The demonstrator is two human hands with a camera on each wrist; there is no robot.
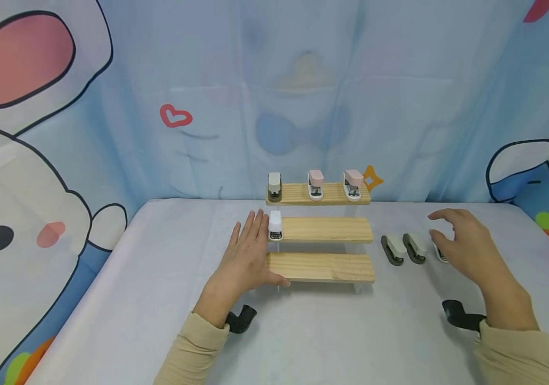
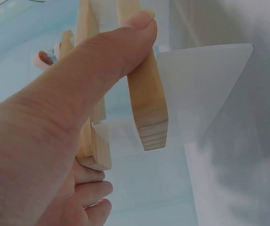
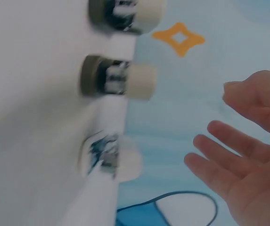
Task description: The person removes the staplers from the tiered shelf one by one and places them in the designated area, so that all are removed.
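Observation:
A three-tier wooden shelf has a bottom board, a middle board and a top board. My left hand rests at its left end with fingers extended, thumb lying on the bottom board. A white mini stapler stands at the left of the middle board, beside my fingertips. To the right of the shelf, my right hand hovers over a white stapler, which it partly hides in the head view. Its thumb and fingers are apart, holding nothing.
Two off-white staplers with dark bases stand on the white-covered table, right of the shelf. On the top board are an off-white stapler and two pink ones. A printed blue curtain hangs behind.

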